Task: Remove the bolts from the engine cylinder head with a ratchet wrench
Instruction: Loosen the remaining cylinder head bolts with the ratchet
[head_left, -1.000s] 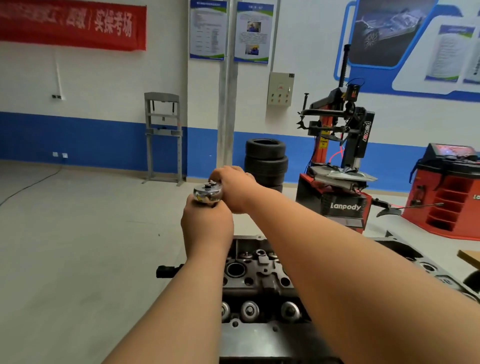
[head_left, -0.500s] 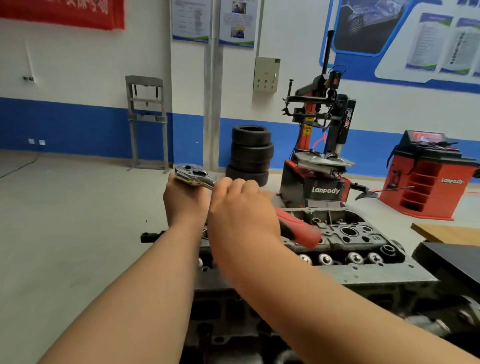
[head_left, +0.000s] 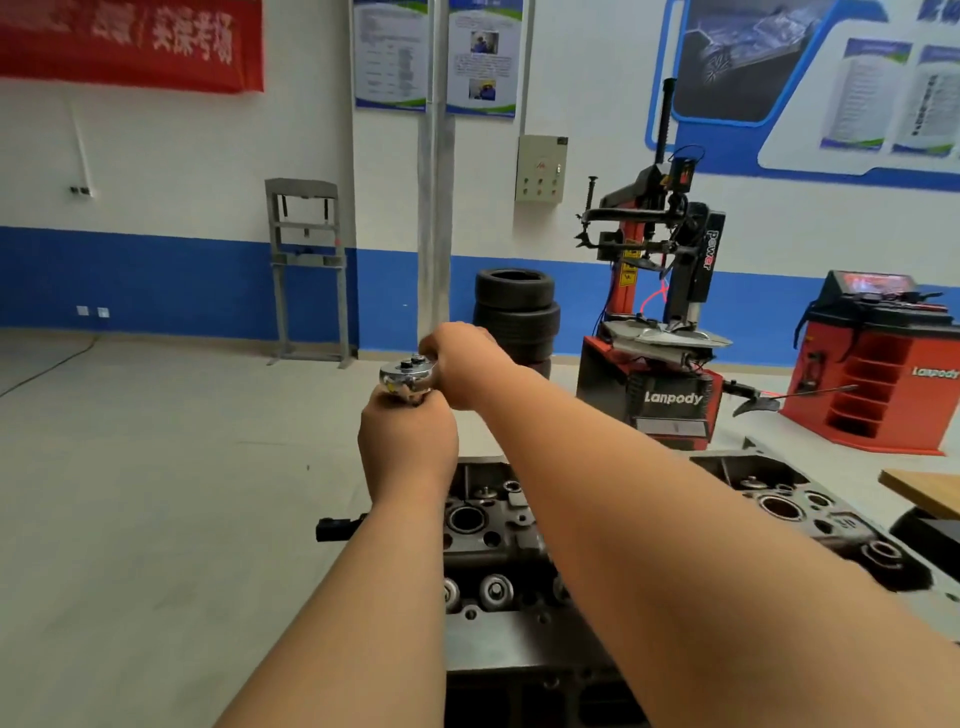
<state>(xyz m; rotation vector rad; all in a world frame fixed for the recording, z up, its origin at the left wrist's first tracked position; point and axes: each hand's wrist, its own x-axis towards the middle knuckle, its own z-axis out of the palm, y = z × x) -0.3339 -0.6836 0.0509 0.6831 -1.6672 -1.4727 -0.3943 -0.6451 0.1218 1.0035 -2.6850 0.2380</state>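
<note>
The ratchet wrench (head_left: 408, 375), judged rigid, slick steel best gripped by its handle, was held above the cylinder head (head_left: 483, 525), left hand (head_left: 408, 441) fingers curled beneath its head, right hand (head_left: 467, 364) fingers clamped beside it.

The handle of the wrench (head_left: 407, 375) is covered by the right hand (head_left: 462, 364) closed round it, and the part below its shiny head is hidden inside the grip of the left hand (head_left: 408, 441). Much of the cylinder head (head_left: 467, 519) is masked by both forearms, and its near end is lost at the bottom edge. The red banner (head_left: 130, 41) is cropped at the top and left. The print on the posters (head_left: 389, 57) is too small to be read.
</note>
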